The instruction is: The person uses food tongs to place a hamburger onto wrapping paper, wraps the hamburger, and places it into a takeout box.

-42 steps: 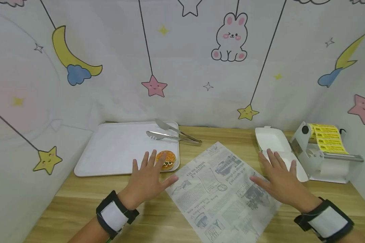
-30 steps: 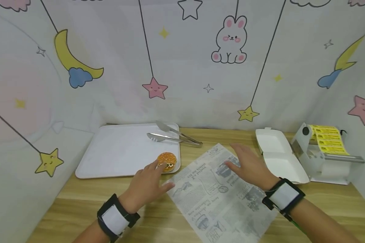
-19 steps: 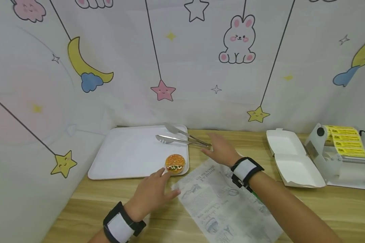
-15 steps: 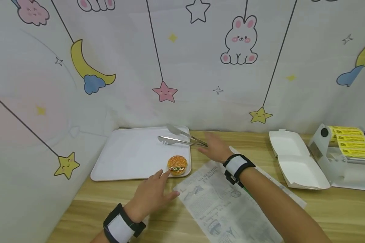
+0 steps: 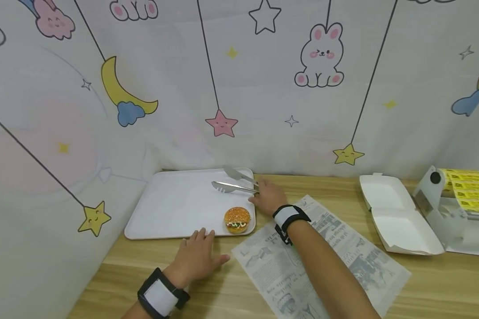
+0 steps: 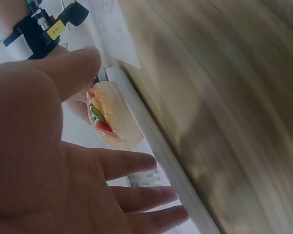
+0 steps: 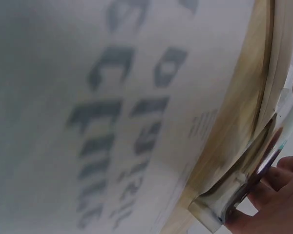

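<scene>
My right hand [image 5: 269, 198] is over the handle end of the metal tongs [image 5: 235, 187], whose arms spread apart over the right edge of the white tray [image 5: 175, 208]. In the right wrist view, the fingers [image 7: 278, 180] curl round one side of the shiny tongs [image 7: 234, 190], with the thumb opposite. A sesame-bun burger [image 5: 237, 220] sits in the tray's front right corner. Just in front of the tray, my left hand [image 5: 197, 257] has its fingers spread, their tips at the rim, beside the burger [image 6: 110, 114] in the left wrist view.
Under my right forearm lies a sheet of printed wrapping paper [image 5: 355, 248]. To its right stands an opened white clamshell box [image 5: 403, 226], then a label dispenser [image 5: 459, 212] with yellow labels. A patterned cloth wall [image 5: 175, 88] closes off the back.
My right hand has swung left from near the clamshell box, across the paper, and taken hold of the tongs' handle. My left hand has stayed near the tray's front edge. The head view has shifted.
</scene>
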